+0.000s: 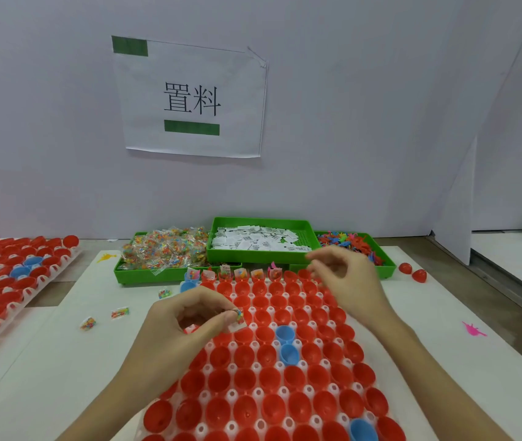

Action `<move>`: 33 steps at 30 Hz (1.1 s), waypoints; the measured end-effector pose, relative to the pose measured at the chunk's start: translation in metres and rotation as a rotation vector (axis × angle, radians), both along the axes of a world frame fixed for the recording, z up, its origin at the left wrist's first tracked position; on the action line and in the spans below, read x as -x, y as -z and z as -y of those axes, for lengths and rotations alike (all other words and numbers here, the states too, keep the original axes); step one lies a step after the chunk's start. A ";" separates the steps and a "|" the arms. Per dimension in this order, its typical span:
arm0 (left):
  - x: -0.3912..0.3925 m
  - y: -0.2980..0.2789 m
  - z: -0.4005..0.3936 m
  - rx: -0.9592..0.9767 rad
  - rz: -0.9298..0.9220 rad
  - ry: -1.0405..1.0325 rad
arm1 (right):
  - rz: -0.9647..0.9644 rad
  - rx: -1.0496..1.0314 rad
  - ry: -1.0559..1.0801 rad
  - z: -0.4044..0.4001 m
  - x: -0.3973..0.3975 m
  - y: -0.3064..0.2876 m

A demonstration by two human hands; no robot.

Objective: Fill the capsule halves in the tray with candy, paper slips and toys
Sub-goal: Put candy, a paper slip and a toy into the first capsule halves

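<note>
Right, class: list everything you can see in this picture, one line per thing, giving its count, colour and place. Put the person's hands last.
Capsule tray: one, white, centre, many red halves, a few blue.
Filled halves: about six, far row of that tray.
Second capsule tray: one, left, red and blue halves.
Candy bin: one, green, back left, multicoloured packets.
Paper slip bin: one, green, back centre, white slips.
Toy bin: one, green, back right, mixed colours.
Loose candy packets: three, on the white board, left.
Loose red capsule halves: two, right of the toy bin.
Pink toy: one, right.
Yellow toy: one, left of the candy bin.
Wall sign: one, white and green.
Left hand: pinches a candy packet with slip.
Right hand: blurred, over the far rows.
</note>
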State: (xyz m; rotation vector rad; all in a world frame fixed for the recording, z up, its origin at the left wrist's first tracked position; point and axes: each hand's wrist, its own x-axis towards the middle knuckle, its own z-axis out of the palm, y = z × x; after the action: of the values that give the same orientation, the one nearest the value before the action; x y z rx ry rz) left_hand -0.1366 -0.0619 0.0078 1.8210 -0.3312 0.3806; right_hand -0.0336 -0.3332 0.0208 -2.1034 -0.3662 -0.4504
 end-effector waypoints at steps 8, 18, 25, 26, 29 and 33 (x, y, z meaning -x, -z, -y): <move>-0.003 0.002 -0.007 -0.012 0.010 0.002 | -0.039 0.567 0.231 0.063 -0.074 0.016; -0.004 0.003 -0.007 -0.038 0.010 0.028 | 0.024 0.673 0.188 0.075 -0.084 0.022; -0.003 0.003 -0.006 -0.049 0.015 0.028 | 0.030 0.574 0.195 0.077 -0.086 0.020; -0.004 0.003 -0.006 -0.049 0.015 0.023 | 0.040 0.531 0.220 0.076 -0.083 0.019; -0.004 0.003 -0.005 -0.042 0.020 -0.004 | 0.075 0.266 0.309 0.060 -0.064 0.012; -0.003 0.002 -0.004 -0.039 0.035 -0.039 | -0.086 -0.139 0.039 0.014 -0.001 0.001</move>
State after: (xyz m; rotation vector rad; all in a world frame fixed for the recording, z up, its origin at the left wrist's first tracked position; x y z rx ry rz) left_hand -0.1339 -0.0584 0.0053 1.8629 -0.3293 0.4366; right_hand -0.0329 -0.3469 0.0196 -1.9903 -0.2375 -0.3957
